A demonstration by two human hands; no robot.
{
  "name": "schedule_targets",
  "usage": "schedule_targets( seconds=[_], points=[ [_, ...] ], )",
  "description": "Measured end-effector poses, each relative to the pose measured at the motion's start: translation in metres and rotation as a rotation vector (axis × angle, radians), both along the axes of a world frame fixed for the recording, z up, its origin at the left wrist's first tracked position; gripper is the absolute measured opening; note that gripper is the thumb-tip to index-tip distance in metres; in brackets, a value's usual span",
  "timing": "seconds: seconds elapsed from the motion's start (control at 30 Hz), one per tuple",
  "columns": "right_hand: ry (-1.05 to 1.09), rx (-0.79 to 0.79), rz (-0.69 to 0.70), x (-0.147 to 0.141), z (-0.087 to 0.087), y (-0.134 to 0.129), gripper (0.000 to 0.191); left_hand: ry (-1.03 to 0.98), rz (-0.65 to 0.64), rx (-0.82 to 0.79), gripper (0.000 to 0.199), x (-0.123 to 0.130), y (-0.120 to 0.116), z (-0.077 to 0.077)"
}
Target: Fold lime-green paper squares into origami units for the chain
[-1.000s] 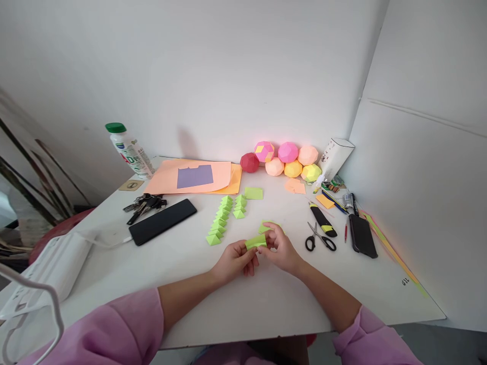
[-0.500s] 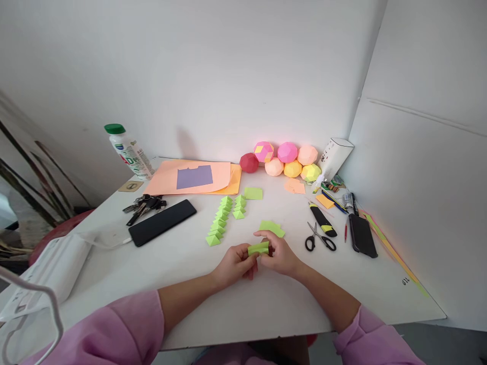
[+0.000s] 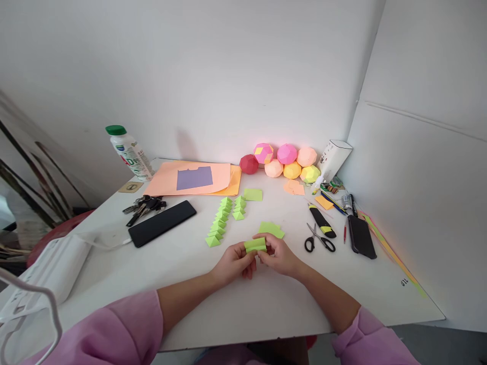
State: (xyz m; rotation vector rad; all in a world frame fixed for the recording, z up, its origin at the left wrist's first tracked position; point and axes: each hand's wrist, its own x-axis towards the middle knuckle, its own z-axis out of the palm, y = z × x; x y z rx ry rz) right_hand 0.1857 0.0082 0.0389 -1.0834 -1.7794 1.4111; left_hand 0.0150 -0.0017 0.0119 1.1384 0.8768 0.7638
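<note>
Between my two hands is a small green paper piece (image 3: 254, 245) with a crease running along its length. My left hand (image 3: 235, 261) pinches its left end, and my right hand (image 3: 279, 254) grips the right end, thumbs toward me. Just beyond my right hand lie flat green paper pieces (image 3: 271, 229), partly overlapping. Farther left stand two rows of folded green paper pyramids, a longer row (image 3: 218, 223) and a shorter row (image 3: 239, 208). A single green paper rectangle (image 3: 253, 194) lies behind the shorter row.
Scissors (image 3: 318, 239), a yellow-black cutter (image 3: 322, 221) and a phone (image 3: 361, 237) lie to the right. Faceted paper balls (image 3: 286, 154) are stacked by the wall. On the left are orange sheets (image 3: 163, 180), keys (image 3: 144, 207), a black power bank (image 3: 163, 223) and a bottle (image 3: 131, 154).
The green paper piece has shifted slightly left and tilted so its upper face shows more. Both hands stay on it, with small finger movements.
</note>
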Motion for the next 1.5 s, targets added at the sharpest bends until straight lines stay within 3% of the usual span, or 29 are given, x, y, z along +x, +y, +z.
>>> schedule_targets(
  seconds=[0.47,0.67,0.83,0.9,1.0,1.07,1.13,1.23,1.37,1.5],
  points=[
    [0.060,-0.085,-0.051,0.006,0.001,0.003,0.032,-0.021,-0.003,-0.005,0.030,-0.001,-0.002,-0.001],
    [0.104,-0.130,-0.162,0.011,0.001,0.010,0.031,-0.147,0.094,-0.015,0.029,0.000,0.000,0.002],
    [0.055,-0.161,-0.085,0.003,-0.005,0.006,0.033,-0.232,0.137,0.022,0.033,0.000,0.002,0.000],
    [0.020,-0.065,-0.054,0.002,-0.006,0.003,0.038,-0.231,0.148,0.017,0.035,0.001,0.003,-0.001],
    [-0.040,0.296,-0.050,0.005,-0.003,0.002,0.047,-0.232,0.172,0.000,0.036,0.001,0.004,-0.002],
    [-0.086,0.521,0.026,0.009,0.000,0.002,0.048,-0.239,0.179,-0.010,0.035,0.001,0.004,-0.002],
    [-0.152,0.629,0.117,0.013,0.001,0.004,0.044,-0.244,0.179,-0.017,0.033,0.001,0.005,-0.003],
    [-0.209,0.682,0.103,0.014,-0.003,0.008,0.031,-0.244,0.151,-0.025,0.032,0.001,0.005,-0.003],
    [-0.133,0.659,0.008,0.010,-0.008,0.011,0.007,-0.189,0.055,-0.005,0.030,0.000,0.002,0.000],
    [-0.054,0.527,-0.033,0.007,-0.002,0.009,0.015,-0.030,0.012,0.086,0.030,-0.002,-0.002,0.002]
  ],
)
